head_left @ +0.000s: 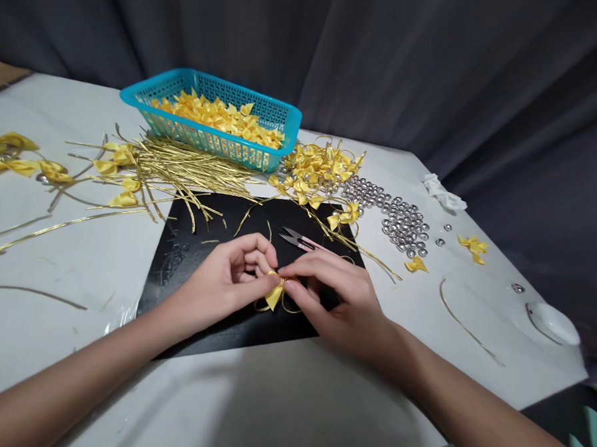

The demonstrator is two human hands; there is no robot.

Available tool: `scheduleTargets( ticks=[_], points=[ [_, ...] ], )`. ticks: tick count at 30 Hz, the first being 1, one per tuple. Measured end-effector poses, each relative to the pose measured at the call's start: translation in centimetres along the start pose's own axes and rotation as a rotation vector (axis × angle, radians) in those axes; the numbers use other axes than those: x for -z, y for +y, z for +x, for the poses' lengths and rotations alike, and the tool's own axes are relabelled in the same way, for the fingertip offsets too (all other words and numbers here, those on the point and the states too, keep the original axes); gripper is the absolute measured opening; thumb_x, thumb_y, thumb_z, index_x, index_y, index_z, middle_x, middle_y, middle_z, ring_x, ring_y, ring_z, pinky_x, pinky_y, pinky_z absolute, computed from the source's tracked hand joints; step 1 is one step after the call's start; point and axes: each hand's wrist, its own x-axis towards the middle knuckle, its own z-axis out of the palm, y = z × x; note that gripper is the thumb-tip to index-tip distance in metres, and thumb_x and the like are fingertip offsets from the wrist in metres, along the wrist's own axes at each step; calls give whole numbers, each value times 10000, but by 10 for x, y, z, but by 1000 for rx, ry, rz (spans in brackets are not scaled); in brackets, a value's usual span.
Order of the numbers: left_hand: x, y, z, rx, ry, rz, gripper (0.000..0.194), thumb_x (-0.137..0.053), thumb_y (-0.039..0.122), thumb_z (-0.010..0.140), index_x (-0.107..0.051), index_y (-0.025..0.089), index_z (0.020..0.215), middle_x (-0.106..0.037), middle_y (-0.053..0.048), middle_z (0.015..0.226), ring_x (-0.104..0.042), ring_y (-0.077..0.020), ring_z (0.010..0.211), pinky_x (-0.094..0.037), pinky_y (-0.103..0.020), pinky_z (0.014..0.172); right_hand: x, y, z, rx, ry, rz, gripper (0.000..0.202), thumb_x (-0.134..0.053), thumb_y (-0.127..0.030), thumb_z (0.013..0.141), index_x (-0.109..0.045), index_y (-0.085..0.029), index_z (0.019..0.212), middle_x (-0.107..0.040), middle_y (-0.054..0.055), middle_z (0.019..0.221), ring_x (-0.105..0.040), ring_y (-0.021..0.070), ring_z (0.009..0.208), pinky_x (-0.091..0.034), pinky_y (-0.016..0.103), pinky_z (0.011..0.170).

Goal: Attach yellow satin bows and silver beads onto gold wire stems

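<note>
Over a black mat (209, 335) both hands meet at a small yellow ribbon bow (273, 296) with thin gold cord loops under it. My left hand (236, 273) pinches the bow's left side between thumb and index finger, its other fingers curled. From the right, the thumb and index finger of my right hand (336, 285) close at the bow's middle, on the gold cord (292, 310) as far as I can see; the fingertips hide the exact grip. Just behind my right hand lie thread snips (302, 240) with pink handles, blades pointing left.
A teal basket (293, 120) of yellow bows stands at the back, gold cords (195, 165) heaped before it. Finished-looking bows (320, 165) and silver beads (403, 224) lie to the right. A white computer mouse (554, 323) sits near the right edge; more bows (9, 155) lie left.
</note>
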Motion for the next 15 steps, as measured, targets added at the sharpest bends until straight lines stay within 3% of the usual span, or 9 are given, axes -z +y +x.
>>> scheduleTargets(
  ticks=[5, 9, 11, 15],
  points=[
    [-2, 1, 1, -5, 7, 0, 182, -631, 191, 660, -462, 147, 710, -495, 76, 563, -426, -40, 496, -337, -144, 478, 0, -3, 4, -170, -51, 97, 72, -573, -137, 810, -637, -143, 776, -592, 7, 693, -447, 58, 509, -424, 205, 526],
    [-3, 3, -1, 2, 12, 16, 175, -629, 192, 663, -466, 143, 705, -500, 74, 565, -434, -38, 493, -342, -143, 477, -1, -4, 7, -470, -112, 250, 56, -588, -176, 781, -626, -146, 752, -502, -35, 615, -372, 32, 443, -339, 165, 415],
    [-3, 3, -2, 6, 13, 22, 168, -625, 191, 671, -470, 142, 710, -502, 75, 564, -431, -36, 486, -338, -141, 472, -1, -4, 8, -596, -153, 335, 74, -589, -200, 774, -638, -147, 788, -505, -33, 619, -403, 35, 448, -340, 156, 403],
    [-3, 2, -2, -2, 6, 35, 153, -614, 192, 695, -475, 142, 733, -506, 75, 566, -427, -36, 484, -338, -142, 473, 3, -3, 11, -650, -186, 451, 77, -611, -203, 751, -651, -142, 776, -562, -3, 701, -480, 47, 519, -346, 153, 421]
  ],
)
